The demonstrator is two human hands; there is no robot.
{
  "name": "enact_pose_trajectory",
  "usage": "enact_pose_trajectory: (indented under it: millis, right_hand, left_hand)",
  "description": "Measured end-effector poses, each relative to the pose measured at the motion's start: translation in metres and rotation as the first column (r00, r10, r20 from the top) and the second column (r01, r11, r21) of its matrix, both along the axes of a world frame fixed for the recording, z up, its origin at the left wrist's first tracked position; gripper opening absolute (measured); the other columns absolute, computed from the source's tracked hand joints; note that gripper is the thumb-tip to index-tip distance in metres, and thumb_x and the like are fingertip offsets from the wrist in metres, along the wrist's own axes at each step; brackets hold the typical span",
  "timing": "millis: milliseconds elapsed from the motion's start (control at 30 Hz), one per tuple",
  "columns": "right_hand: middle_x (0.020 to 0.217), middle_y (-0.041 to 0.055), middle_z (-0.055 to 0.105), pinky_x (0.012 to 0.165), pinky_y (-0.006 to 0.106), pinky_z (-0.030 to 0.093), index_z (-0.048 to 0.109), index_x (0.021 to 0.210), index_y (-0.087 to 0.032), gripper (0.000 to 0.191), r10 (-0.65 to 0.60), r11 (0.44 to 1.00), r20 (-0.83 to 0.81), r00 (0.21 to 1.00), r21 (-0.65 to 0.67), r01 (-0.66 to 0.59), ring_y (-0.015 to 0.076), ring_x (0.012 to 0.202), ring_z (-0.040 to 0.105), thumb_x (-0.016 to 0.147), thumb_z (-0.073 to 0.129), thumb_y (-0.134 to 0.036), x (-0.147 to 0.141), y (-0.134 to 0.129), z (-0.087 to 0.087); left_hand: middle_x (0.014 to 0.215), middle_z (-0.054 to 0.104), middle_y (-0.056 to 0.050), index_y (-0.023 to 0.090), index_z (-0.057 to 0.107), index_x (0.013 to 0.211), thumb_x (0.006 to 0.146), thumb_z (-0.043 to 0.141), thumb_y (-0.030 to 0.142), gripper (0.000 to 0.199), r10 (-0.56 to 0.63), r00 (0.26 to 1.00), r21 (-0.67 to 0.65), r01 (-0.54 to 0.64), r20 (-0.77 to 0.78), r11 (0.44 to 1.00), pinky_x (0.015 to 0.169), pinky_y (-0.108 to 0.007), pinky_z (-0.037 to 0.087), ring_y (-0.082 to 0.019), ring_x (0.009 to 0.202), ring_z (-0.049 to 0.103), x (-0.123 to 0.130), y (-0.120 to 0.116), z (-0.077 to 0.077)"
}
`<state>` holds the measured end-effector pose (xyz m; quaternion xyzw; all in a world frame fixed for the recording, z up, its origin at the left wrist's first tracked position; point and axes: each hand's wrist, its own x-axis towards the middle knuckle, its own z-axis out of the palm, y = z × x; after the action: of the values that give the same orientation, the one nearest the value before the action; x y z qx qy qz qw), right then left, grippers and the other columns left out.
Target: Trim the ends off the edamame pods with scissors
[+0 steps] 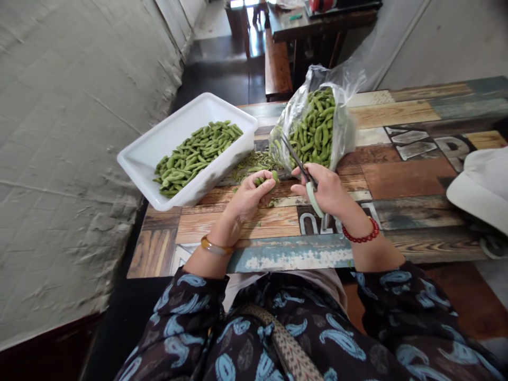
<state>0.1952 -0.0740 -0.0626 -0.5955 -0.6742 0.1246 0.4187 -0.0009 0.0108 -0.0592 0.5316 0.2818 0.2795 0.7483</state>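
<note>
My left hand (252,194) is closed around a few green edamame pods (260,181), one tip poking out past the thumb. In my right hand (326,189) is a pair of scissors (298,161) with pale green handles, the dark blades pointing up and away to the left. Just beyond that hand stands a clear plastic bag (344,119), its mouth open, full of edamame pods (316,127). To the left, a white plastic tub (138,153) holds a heap of pods (198,153). Small green trimmings (254,161) lie between tub and bag.
Everything rests on a patchwork wood-pattern table (273,256). A white cap (482,180) lies at the right edge. A rough grey wall (75,132) runs along the left. Farther off are a wooden bench (278,66) and another table (329,24) with things on it.
</note>
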Motion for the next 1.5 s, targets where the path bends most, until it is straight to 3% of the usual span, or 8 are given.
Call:
enact_pose_trajectory:
  millis: [233,367,500,633,933,1133,1233,1500]
  right_hand:
    - [0.091,0.0058,0.058,0.073,0.035,0.046,0.06,0.107,-0.019,0.034,0.216,0.97,0.132,0.967,-0.143,-0.197,0.0225,0.08,0.056,0.089,0.068,-0.046,0.0,-0.001,-0.006]
    - [0.091,0.0054,0.056,0.072,0.035,0.045,0.059,0.108,-0.018,0.036,0.246,0.961,0.18,0.952,-0.172,-0.216,0.0223,0.08,0.054,0.087,0.069,-0.045,0.002,-0.002,-0.005]
    - [0.09,0.0046,0.055,0.071,0.034,0.045,0.059,0.107,-0.019,0.034,0.258,0.957,0.201,0.945,-0.184,-0.223,0.021,0.077,0.053,0.086,0.072,-0.042,0.001,-0.004,-0.001]
    - [0.093,0.0052,0.056,0.07,0.033,0.044,0.059,0.114,-0.018,0.039,0.264,0.953,0.217,0.94,-0.206,-0.22,0.0205,0.077,0.053,0.085,0.074,-0.04,0.001,-0.005,0.002]
    - [0.096,0.008,0.061,0.074,0.034,0.046,0.062,0.112,-0.016,0.034,0.284,0.947,0.267,0.921,-0.228,-0.226,0.0239,0.084,0.059,0.088,0.071,-0.037,0.006,-0.006,0.0]
    - [0.09,0.0071,0.061,0.073,0.034,0.044,0.061,0.098,-0.017,0.021,0.245,0.959,0.211,0.946,-0.198,-0.204,0.0235,0.082,0.058,0.091,0.067,-0.036,0.006,-0.003,-0.003]
    - [0.091,0.0064,0.059,0.074,0.034,0.044,0.06,0.099,-0.019,0.022,0.19,0.973,0.181,0.965,-0.167,-0.16,0.0231,0.083,0.056,0.091,0.066,-0.038,0.005,-0.002,-0.002]
    - [0.095,0.0057,0.057,0.07,0.032,0.044,0.06,0.112,-0.018,0.039,0.271,0.947,0.248,0.93,-0.239,-0.212,0.021,0.079,0.055,0.084,0.074,-0.043,0.002,-0.006,0.004]
  left_hand:
    - [0.061,0.052,0.005,0.015,0.064,0.082,0.076,0.08,0.038,0.029,0.041,0.999,0.127,-0.044,0.02,0.991,0.049,-0.02,0.028,-0.005,0.05,0.038,-0.004,0.002,0.001]
    - [0.073,0.064,0.0,0.015,0.07,0.078,0.077,0.078,0.035,0.022,0.106,0.994,0.287,-0.097,-0.018,0.953,0.062,-0.022,0.04,-0.009,0.064,0.052,-0.006,0.003,0.0]
    - [0.084,0.071,-0.004,0.015,0.074,0.082,0.08,0.074,0.031,0.016,0.088,0.993,0.418,-0.046,-0.083,0.907,0.078,-0.027,0.047,-0.015,0.079,0.061,-0.009,0.006,0.0]
    - [0.086,0.072,-0.005,0.016,0.076,0.087,0.082,0.07,0.03,0.016,0.069,0.99,0.481,0.0,-0.126,0.877,0.079,-0.028,0.048,-0.017,0.082,0.063,-0.012,0.008,0.001]
    - [0.091,0.075,-0.008,0.014,0.076,0.087,0.082,0.068,0.029,0.017,0.043,0.981,0.541,0.068,-0.191,0.838,0.083,-0.031,0.05,-0.02,0.086,0.066,-0.015,0.011,0.004]
    - [0.084,0.071,-0.005,0.015,0.074,0.082,0.079,0.073,0.033,0.018,0.155,0.964,0.552,-0.01,-0.216,0.834,0.077,-0.028,0.048,-0.017,0.079,0.062,-0.015,0.013,-0.002]
    - [0.081,0.069,-0.004,0.015,0.073,0.083,0.079,0.074,0.035,0.02,0.167,0.961,0.515,-0.03,-0.222,0.856,0.071,-0.027,0.046,-0.015,0.075,0.059,-0.015,0.012,-0.003]
    - [0.082,0.072,-0.006,0.015,0.075,0.082,0.082,0.07,0.031,0.017,0.077,0.98,0.523,0.031,-0.183,0.852,0.075,-0.028,0.048,-0.017,0.077,0.063,-0.016,0.011,0.002]
